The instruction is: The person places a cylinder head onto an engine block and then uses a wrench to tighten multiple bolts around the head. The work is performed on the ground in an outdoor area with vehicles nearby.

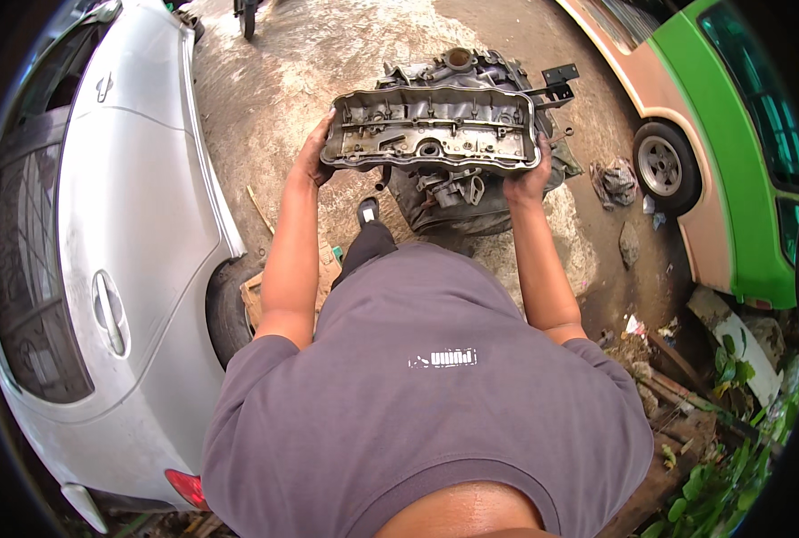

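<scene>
A metal engine valve cover (pixel 471 134) is held up in front of me with its hollow underside showing. Its inside has posts, ribs and a round hole near one long edge. My left hand (pixel 313 157) grips its left end, and my right hand (pixel 530 176) its right end; some fingers are hidden behind it. Below and beyond the cover sits a greasy engine (pixel 494 70), partly covered from view. A black bracket (pixel 556 85) sticks out on the engine's right side. Dark cloth or sheeting (pixel 408 202) lies under the engine.
A silver car (pixel 148 197) stands close on my left, and a green and peach vehicle (pixel 736 179) on my right. A crumpled rag (pixel 615 182) and a stone (pixel 629 244) lie on the ground. Planks (pixel 677 394) and plants (pixel 713 493) are at the lower right.
</scene>
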The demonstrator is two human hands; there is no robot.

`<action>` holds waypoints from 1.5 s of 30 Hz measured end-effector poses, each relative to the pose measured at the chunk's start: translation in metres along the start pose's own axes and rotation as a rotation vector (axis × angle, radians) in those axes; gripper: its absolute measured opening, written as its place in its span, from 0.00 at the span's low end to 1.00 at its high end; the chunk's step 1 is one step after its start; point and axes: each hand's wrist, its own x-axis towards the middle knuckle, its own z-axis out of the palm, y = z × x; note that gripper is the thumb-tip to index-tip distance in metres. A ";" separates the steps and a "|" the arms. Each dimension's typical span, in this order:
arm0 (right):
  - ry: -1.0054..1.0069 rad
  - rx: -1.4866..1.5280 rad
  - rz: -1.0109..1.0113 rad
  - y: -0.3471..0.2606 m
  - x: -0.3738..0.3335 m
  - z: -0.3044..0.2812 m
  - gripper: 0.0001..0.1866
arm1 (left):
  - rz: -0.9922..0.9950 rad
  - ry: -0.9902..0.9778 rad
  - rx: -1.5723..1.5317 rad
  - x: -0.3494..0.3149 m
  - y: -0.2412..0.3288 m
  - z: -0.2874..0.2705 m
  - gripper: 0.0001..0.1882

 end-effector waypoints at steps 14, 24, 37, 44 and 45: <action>0.491 -0.071 -0.332 0.073 -0.005 0.038 0.19 | -0.181 -0.429 0.184 0.209 0.091 -0.002 0.49; 0.824 0.042 -0.519 0.109 -0.072 0.093 0.20 | -0.113 -0.940 0.282 0.239 0.096 0.031 0.52; 0.701 -0.136 -0.426 0.116 -0.060 0.089 0.27 | -0.110 -0.788 0.348 0.246 0.126 0.053 0.46; 0.915 0.110 -0.609 0.160 -0.058 0.133 0.22 | -0.300 -0.935 0.576 0.300 0.132 0.071 0.50; 0.945 0.136 -0.678 0.174 -0.056 0.145 0.22 | -0.314 -0.979 0.622 0.310 0.135 0.075 0.51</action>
